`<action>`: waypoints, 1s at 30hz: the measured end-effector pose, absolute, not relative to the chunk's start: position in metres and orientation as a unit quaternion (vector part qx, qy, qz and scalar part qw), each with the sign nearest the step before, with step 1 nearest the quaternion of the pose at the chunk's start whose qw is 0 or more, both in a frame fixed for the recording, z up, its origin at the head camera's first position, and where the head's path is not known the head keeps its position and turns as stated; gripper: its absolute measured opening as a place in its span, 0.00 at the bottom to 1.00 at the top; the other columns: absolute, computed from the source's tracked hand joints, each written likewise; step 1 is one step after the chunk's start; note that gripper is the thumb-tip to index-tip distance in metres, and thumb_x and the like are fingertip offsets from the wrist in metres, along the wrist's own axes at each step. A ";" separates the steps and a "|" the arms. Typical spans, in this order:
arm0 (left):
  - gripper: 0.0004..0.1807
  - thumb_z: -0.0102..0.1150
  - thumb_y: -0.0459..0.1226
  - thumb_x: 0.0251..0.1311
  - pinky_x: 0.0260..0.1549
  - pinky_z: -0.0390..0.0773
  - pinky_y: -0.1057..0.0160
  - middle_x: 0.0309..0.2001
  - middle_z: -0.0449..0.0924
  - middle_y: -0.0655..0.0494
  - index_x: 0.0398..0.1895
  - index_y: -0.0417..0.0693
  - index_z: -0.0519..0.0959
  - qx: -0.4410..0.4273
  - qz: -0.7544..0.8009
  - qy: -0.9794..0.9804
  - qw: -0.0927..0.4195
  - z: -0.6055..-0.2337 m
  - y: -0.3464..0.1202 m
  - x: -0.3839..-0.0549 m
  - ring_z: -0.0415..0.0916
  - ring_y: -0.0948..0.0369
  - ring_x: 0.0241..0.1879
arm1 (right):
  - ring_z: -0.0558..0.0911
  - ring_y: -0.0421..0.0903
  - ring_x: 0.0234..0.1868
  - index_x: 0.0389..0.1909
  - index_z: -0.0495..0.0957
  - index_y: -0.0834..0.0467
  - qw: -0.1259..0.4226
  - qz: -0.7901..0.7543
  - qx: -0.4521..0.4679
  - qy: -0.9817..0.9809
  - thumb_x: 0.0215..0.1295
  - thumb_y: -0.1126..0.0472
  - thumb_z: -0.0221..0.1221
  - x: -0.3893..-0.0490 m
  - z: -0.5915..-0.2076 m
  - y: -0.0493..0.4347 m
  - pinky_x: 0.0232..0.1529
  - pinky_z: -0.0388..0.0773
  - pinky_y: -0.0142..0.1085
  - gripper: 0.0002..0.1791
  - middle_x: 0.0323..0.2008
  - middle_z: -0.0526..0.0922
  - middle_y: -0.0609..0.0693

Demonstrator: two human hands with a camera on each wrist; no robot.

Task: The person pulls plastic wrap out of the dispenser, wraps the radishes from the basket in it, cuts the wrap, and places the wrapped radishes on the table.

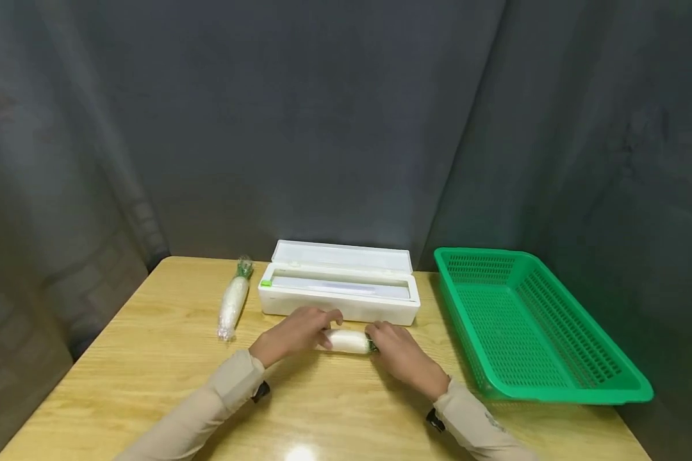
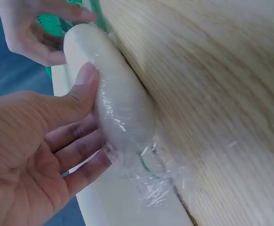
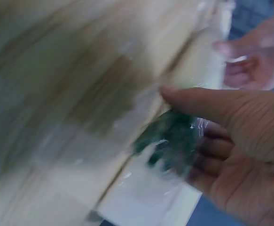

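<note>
A white radish (image 1: 348,341) in clear plastic film lies crosswise on the table, in front of a white box. My left hand (image 1: 300,333) holds its left part, the thumb on one side and the fingers curled along the other. Loose film (image 2: 151,179) bunches past that end in the left wrist view. At the other end my right hand (image 1: 400,352) grips around the dark green leafy top (image 3: 172,136), which is also covered in film. The right wrist view is blurred, and the right fingers partly hide the leaves.
Another film-wrapped radish (image 1: 233,301) lies at the left, leaves pointing away. The long white box (image 1: 340,311) behind my hands has its lid (image 1: 343,256) raised, with a roll inside and a green piece at its left end. A green slotted basket (image 1: 565,394) stands on the right.
</note>
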State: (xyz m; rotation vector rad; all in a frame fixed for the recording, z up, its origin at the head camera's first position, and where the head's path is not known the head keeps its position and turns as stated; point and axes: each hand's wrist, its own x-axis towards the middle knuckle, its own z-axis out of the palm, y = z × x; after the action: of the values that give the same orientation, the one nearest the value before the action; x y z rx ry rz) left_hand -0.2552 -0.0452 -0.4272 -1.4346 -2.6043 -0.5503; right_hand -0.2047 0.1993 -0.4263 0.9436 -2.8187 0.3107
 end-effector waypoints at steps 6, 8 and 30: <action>0.11 0.75 0.41 0.58 0.32 0.81 0.66 0.32 0.86 0.56 0.36 0.45 0.83 -0.448 -0.127 -0.872 0.153 -0.440 -0.046 -0.244 0.81 0.63 0.30 | 0.80 0.41 0.29 0.29 0.83 0.60 0.021 0.139 0.324 -0.935 0.54 0.70 0.77 -0.218 -0.431 0.203 0.30 0.77 0.36 0.11 0.29 0.87 0.50; 0.11 0.77 0.41 0.56 0.32 0.81 0.64 0.35 0.86 0.55 0.35 0.46 0.84 -0.434 -0.090 -0.878 0.181 -0.443 -0.047 -0.240 0.83 0.60 0.33 | 0.75 0.38 0.28 0.29 0.83 0.59 -0.012 0.154 0.324 -0.933 0.56 0.68 0.76 -0.222 -0.427 0.203 0.30 0.74 0.34 0.09 0.28 0.86 0.48; 0.40 0.68 0.16 0.54 0.46 0.85 0.53 0.46 0.87 0.44 0.71 0.46 0.75 -0.386 -0.163 -0.907 0.051 -0.442 -0.062 -0.243 0.85 0.50 0.45 | 0.70 0.40 0.29 0.29 0.70 0.64 0.129 0.213 0.270 -0.930 0.51 0.88 0.55 -0.209 -0.439 0.221 0.28 0.73 0.35 0.16 0.23 0.75 0.52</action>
State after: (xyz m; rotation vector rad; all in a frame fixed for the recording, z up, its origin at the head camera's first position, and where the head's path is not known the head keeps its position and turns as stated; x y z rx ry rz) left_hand -0.2434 -0.0621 -0.4422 -1.1743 -2.7599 -0.4959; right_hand -0.2093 0.2206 -0.4388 0.7842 -2.7042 0.6202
